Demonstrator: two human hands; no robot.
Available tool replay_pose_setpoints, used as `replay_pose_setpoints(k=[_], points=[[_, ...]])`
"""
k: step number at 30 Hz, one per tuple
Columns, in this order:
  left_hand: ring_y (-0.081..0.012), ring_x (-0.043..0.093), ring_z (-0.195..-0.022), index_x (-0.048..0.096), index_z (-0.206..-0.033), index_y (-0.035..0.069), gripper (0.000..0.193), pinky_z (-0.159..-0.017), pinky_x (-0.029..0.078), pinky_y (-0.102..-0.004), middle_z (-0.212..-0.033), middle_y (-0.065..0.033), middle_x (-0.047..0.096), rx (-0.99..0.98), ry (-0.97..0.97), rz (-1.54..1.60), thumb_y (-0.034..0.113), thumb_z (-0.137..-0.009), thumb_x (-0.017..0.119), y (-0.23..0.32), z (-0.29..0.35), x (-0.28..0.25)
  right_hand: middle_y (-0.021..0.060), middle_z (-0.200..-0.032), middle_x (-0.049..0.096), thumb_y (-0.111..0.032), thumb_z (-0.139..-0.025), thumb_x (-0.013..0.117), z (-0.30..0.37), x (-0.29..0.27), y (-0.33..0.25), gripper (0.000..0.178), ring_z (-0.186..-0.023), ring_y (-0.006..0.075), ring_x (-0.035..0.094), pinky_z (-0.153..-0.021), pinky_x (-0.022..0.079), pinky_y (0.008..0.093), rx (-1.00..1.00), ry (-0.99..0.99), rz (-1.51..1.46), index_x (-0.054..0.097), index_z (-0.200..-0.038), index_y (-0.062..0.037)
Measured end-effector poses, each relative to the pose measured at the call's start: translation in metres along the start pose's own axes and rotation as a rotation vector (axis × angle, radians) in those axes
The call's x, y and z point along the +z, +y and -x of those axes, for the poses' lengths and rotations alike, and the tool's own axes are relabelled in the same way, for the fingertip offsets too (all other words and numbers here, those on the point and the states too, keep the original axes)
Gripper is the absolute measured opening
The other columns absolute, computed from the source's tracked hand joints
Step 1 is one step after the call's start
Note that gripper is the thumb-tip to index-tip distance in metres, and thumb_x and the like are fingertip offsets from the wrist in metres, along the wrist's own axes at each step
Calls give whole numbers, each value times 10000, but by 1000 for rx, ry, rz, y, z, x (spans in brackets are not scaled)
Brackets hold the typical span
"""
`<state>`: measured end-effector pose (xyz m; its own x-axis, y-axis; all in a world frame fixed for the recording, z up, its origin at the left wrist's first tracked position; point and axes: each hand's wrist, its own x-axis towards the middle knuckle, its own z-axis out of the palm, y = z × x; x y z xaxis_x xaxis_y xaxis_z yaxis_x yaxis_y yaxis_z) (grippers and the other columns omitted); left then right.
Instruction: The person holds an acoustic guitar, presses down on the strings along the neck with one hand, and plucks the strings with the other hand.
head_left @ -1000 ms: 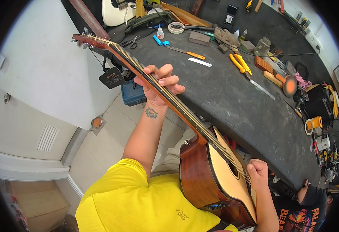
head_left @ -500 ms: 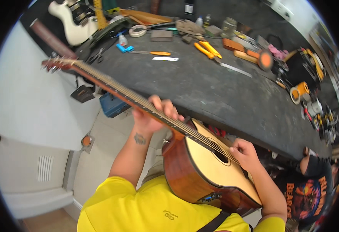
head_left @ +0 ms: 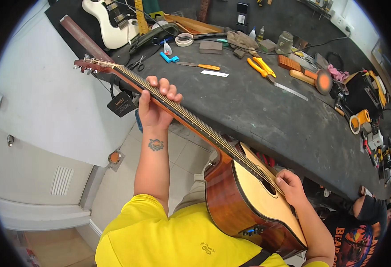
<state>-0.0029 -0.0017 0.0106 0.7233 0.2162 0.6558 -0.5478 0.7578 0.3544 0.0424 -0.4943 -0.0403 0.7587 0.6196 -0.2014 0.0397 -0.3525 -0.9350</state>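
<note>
An acoustic guitar (head_left: pixel 258 189) with a pale top and glossy reddish-brown sides rests against my body. Its neck slants up to the left, ending in the headstock (head_left: pixel 93 65). My left hand (head_left: pixel 159 104) is wrapped round the neck on its upper half, thumb on the near side and fingertips curling over the far edge by the strings. At the strings beside the sound hole is my right hand (head_left: pixel 292 188), its fingers curled in and thumb against the forefinger. Whether a pick sits in that pinch is hidden. A black tag (head_left: pixel 120 104) hangs below the headstock.
Beyond the guitar stretches a dark workbench (head_left: pixel 231 100). On it lie yellow-handled pliers (head_left: pixel 261 67), a steel ruler (head_left: pixel 291 91), an orange-handled file (head_left: pixel 209 67), a blue string winder (head_left: pixel 169 58) and scissors (head_left: pixel 138 63). A white electric guitar (head_left: pixel 111 26) stands behind. Another person (head_left: pixel 358 227) is at lower right.
My left hand has slid up the neck toward the headstock. My right hand stays by the sound hole. The whole view has shifted, so the bench sits further right and lower.
</note>
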Motion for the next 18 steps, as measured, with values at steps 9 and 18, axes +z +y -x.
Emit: replay_pose_setpoints(k=[9, 18], points=[[-283, 660, -946, 539, -1077, 128, 343, -910, 549, -475, -983, -82, 613, 29, 143, -143, 457, -1038, 627, 1, 3, 7, 11, -884, 584, -81, -997, 642, -3, 1, -17, 179, -838, 101, 488, -784, 436, 282, 22, -54, 240, 536, -860, -36], [-242, 620, -950, 549, -1105, 165, 469, -858, 470, -425, -990, -55, 591, -7, 6, -141, 623, -1009, 571, 0, 4, -1, 29, -855, 667, -16, -923, 749, -6, -2, -6, 178, -756, 69, 555, -691, 456, 237, 140, 38, -219, 589, -848, -33]])
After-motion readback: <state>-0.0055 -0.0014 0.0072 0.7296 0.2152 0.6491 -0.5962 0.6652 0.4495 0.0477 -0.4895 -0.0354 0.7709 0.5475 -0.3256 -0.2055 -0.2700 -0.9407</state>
